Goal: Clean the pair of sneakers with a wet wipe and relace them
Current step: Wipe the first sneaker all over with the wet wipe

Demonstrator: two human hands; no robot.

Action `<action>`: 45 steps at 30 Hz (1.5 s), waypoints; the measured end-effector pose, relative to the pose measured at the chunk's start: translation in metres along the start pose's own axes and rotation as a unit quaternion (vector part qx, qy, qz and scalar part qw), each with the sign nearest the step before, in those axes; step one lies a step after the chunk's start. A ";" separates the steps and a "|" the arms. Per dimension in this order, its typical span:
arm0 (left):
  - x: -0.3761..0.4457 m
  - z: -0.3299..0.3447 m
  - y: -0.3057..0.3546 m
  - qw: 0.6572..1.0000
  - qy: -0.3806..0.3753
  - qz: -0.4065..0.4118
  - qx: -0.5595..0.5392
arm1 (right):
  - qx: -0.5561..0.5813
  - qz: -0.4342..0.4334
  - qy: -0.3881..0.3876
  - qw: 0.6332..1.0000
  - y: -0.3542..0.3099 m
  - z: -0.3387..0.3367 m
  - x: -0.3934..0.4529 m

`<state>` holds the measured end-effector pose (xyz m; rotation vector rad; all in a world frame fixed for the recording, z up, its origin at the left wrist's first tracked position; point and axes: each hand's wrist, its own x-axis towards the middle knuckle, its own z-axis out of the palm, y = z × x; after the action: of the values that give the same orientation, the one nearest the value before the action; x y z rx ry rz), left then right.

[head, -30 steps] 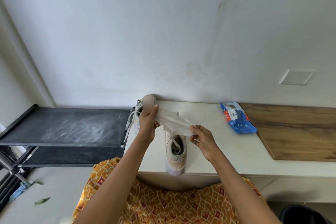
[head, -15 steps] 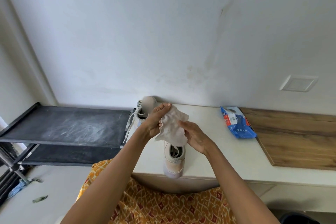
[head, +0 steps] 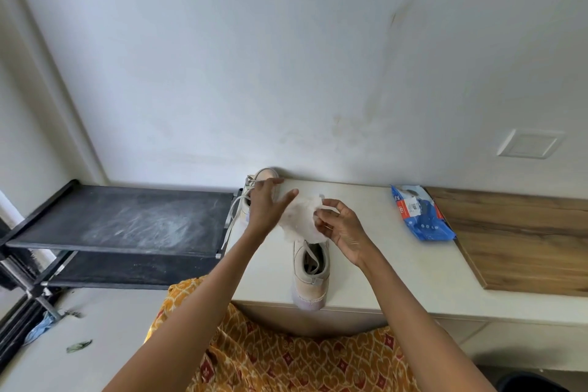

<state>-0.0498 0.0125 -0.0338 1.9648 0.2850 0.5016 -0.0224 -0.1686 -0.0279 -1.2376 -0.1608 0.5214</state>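
A: Where do we see the wet wipe (head: 300, 219) just now?

B: We see it bunched up between the two hands, above the front of the near sneaker (head: 310, 270). The right hand (head: 342, 229) pinches its right edge with curled fingertips. The left hand (head: 265, 212) is against its left side with the fingers stretched out nearly straight, so it touches or props the wipe and does not grip it.

A: And the sneakers themselves?

B: The near one stands on the table (head: 366, 264) with its heel just over the front edge, toward us, and its opening shows with no lace across it that we can make out. The far sneaker (head: 261, 188) sits at the table's back left corner, close to the wall, mostly behind the left hand, and its laces (head: 234, 213) hang over the left edge.

A: Can we read any label?

B: The blue wipes pack (head: 420, 216) lies to the right, well apart from the hands, with a red and white sticker. Its print is too small for us to read.

A: What room do we have?

B: Bare table shows between the near sneaker and the pack. A wooden board (head: 521, 239) lies past the pack on the right, and a dark rack (head: 127, 219) stands just beside the table's left edge.
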 end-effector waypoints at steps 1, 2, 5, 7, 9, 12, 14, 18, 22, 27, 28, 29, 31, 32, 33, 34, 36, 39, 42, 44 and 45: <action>-0.001 -0.001 0.001 0.998 -0.042 0.036 -0.003 | 0.000 -0.002 -0.002 1.000 -0.001 0.001 0.001; -0.001 -0.001 0.004 0.994 -0.094 0.054 -0.003 | -0.002 -0.004 0.003 1.000 -0.002 0.002 0.001; -0.004 -0.002 0.011 0.975 -0.218 0.040 0.029 | -0.027 -0.005 0.018 0.999 -0.005 0.003 0.001; -0.005 0.002 0.009 0.969 -0.242 0.030 0.041 | -0.009 0.000 0.012 1.000 -0.004 0.002 0.001; -0.006 0.006 0.004 0.970 -0.225 0.066 0.058 | 0.012 0.010 0.001 1.000 -0.004 0.000 0.002; -0.008 0.011 0.004 0.968 -0.223 0.085 0.073 | -0.004 0.017 -0.004 1.000 -0.010 0.001 0.003; -0.008 0.014 0.010 0.960 -0.271 0.052 0.054 | -0.029 0.009 0.004 1.000 -0.014 0.003 0.006; -0.015 0.025 0.018 0.955 -0.297 0.002 0.007 | -0.115 -0.012 0.025 0.993 -0.025 0.009 0.011; -0.015 0.029 0.016 0.963 -0.190 -0.107 -0.156 | -0.150 -0.095 0.154 0.972 -0.024 0.007 0.017; -0.010 0.031 0.015 0.961 -0.091 -0.208 -0.158 | -0.268 -0.316 0.278 0.867 -0.004 0.010 -0.009; -0.010 0.033 0.015 0.959 -0.078 -0.222 -0.159 | -0.302 -0.357 0.246 0.849 0.003 0.015 -0.014; -0.009 0.035 0.015 0.957 -0.072 -0.231 -0.163 | -0.334 -0.383 0.207 0.836 0.010 0.019 -0.018; -0.010 0.039 0.016 0.951 -0.080 -0.239 -0.180 | -0.383 -0.381 0.134 0.831 0.023 0.026 -0.018; -0.012 0.040 0.018 0.946 -0.093 -0.241 -0.195 | -0.396 -0.356 0.112 0.839 0.028 0.028 -0.016; -0.013 0.040 0.020 0.940 -0.111 -0.243 -0.212 | -0.401 -0.322 0.102 0.851 0.033 0.028 -0.013; -0.014 0.038 0.022 0.933 -0.132 -0.243 -0.232 | -0.401 -0.292 0.102 0.862 0.036 0.028 -0.010; -0.015 0.033 0.028 0.915 -0.171 -0.235 -0.280 | -0.404 -0.249 0.121 0.872 0.039 0.024 -0.002; -0.012 0.024 0.032 0.900 -0.198 -0.231 -0.311 | -0.411 -0.209 0.133 0.877 0.035 0.015 0.006; -0.011 0.021 0.031 0.886 -0.208 -0.239 -0.340 | -0.375 -0.176 0.116 0.903 0.029 0.012 0.003; -0.013 0.023 0.029 0.876 -0.197 -0.258 -0.358 | -0.359 -0.171 0.102 0.912 0.029 0.011 -0.001; -0.013 0.026 0.027 0.875 -0.187 -0.267 -0.359 | -0.358 -0.171 0.095 0.913 0.030 0.011 -0.002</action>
<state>-0.0501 -0.0258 -0.0218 1.1409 0.3200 -0.1407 -0.0370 -0.1530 -0.0514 -1.9192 -0.4203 0.0144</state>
